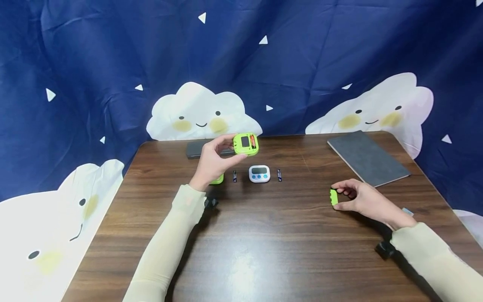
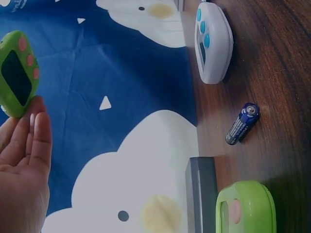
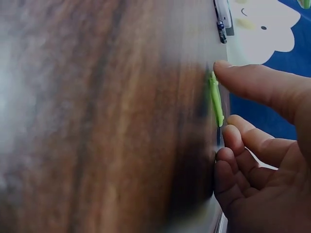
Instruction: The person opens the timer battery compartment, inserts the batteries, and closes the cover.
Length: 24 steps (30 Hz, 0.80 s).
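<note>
My left hand (image 1: 212,164) holds a lime-green digital timer (image 1: 237,144) up over the far part of the table. Its back faces the head view, with the battery slot uncovered and a red battery (image 1: 253,141) inside. In the left wrist view the same timer's front (image 2: 17,77) shows a dark screen and pink buttons. Low at the table on the right, my right hand (image 1: 364,202) pinches a small green battery cover (image 1: 333,197) between thumb and index finger. The right wrist view shows that cover (image 3: 216,99) edge-on.
A white timer (image 1: 259,180) with blue buttons lies between two blue batteries, one left (image 1: 235,176) and one right (image 1: 279,175). Another green timer (image 2: 252,208) is partly behind my left wrist. A dark box (image 1: 194,149) stands farther back. At the right lies a grey notebook (image 1: 367,157).
</note>
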Tool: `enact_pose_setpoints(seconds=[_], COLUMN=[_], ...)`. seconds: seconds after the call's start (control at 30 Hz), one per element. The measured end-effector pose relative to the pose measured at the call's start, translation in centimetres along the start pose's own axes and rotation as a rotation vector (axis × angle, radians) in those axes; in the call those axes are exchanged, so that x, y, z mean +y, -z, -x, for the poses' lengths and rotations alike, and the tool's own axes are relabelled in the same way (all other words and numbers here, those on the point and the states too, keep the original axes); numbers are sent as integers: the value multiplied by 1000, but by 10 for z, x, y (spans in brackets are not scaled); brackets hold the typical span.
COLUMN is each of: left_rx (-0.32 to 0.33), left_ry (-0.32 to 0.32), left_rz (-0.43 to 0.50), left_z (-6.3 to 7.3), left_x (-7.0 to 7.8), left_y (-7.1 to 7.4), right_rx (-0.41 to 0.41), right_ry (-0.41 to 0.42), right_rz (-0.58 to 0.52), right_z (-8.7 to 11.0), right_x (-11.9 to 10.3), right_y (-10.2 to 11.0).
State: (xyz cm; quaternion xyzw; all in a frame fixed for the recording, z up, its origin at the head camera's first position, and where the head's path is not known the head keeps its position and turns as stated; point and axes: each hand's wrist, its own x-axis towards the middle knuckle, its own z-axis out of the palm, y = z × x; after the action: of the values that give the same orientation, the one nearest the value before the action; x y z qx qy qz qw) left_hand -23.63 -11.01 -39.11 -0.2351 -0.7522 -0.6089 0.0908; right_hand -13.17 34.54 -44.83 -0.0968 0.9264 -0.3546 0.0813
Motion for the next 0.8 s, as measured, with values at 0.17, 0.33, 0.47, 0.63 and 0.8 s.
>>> enact_pose_setpoints(seconds=[0.17, 0.33, 0.47, 0.63, 0.8], left_rx=[-3, -14, -25, -31, -31], left_ry=[-11, -11, -3, 4, -3], left_rz=[6, 11, 18, 21, 16], left_z=[-1, -1, -1, 0, 0], left_x=[0, -1, 0, 0, -1], left_y=[1, 2, 2, 2, 3], right_rx=[-14, -30, -49, -65, -70], right_ry=[5, 7, -1, 0, -3], right_rz=[48, 63, 79, 96, 96], right_z=[-3, -7, -10, -14, -12], right_x=[-2, -4, -7, -12, -18], right_y=[0, 1, 3, 4, 3])
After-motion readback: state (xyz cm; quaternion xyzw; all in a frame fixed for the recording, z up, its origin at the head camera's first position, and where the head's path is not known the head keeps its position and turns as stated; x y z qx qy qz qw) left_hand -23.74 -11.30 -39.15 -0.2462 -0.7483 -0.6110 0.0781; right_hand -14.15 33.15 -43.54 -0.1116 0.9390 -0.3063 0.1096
